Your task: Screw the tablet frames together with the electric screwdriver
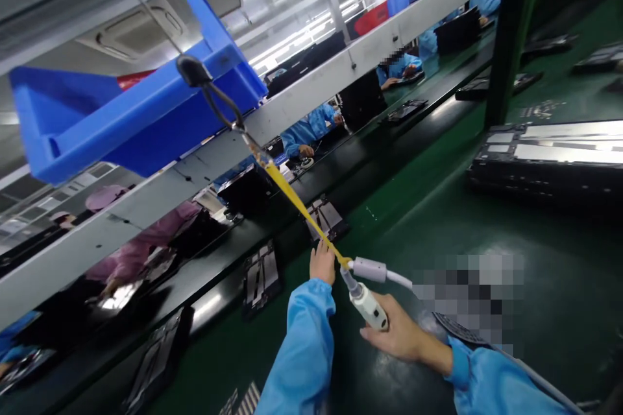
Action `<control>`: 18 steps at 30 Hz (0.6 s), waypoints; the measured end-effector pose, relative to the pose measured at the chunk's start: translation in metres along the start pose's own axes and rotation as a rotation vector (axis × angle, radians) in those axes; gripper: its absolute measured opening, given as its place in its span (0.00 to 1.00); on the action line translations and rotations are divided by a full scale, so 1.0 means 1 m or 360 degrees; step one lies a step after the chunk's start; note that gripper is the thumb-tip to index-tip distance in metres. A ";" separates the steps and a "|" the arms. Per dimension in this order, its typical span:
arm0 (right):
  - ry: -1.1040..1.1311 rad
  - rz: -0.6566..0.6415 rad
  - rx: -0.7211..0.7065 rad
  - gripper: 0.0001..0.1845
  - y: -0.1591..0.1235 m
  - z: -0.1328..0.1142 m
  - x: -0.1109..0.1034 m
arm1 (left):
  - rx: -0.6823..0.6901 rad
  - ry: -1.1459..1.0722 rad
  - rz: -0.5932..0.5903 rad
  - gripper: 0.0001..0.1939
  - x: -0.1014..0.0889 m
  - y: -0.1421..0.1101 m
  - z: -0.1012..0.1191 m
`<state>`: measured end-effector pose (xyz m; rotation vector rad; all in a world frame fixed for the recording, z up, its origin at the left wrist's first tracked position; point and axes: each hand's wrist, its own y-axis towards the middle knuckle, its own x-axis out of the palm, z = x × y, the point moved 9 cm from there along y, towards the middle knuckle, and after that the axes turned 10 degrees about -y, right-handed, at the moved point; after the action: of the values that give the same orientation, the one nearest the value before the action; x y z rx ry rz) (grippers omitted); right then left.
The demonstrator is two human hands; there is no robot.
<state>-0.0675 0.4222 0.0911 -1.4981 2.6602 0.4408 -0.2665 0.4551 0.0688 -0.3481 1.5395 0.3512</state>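
Observation:
My right hand (400, 336) is closed around a white powered screwdriver (368, 305), held low over the green table (535, 285) with its tip pointing up and away. A white cable (377, 270) and a yellow strap (296, 204) run from the tool up to a black hook (214, 94) on the grey overhead rail (302, 107). My left hand (322, 263), in a blue sleeve, reaches forward just left of the strap, close to the table edge. Its fingers point away and are foreshortened, so their state is unclear.
A blue plastic bin (121, 117) sits tilted on the rail at upper left. Black panels (263, 275) lie along the dark conveyor (341, 162), and a larger black assembly (545, 159) rests at right. People in blue and pink coats work across the line.

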 end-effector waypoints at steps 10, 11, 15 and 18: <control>-0.0112 0.0057 -0.0023 0.10 0.002 0.002 0.001 | -0.0370 0.0134 0.0072 0.37 -0.035 0.034 -0.033; -0.0127 0.0056 -0.0033 0.11 0.002 0.003 0.002 | -0.0395 0.0133 0.0118 0.34 -0.042 0.030 -0.035; -0.0152 0.0226 -0.0041 0.17 0.002 0.004 -0.012 | -0.0400 0.0089 0.0193 0.28 -0.052 -0.010 -0.029; -0.0106 0.0472 -0.0004 0.15 0.004 0.007 -0.037 | -0.0217 0.0015 0.0296 0.27 -0.043 -0.068 -0.010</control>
<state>-0.0522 0.4569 0.0919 -1.0688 2.8356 0.4994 -0.2463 0.3888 0.1114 -0.3138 1.5651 0.6029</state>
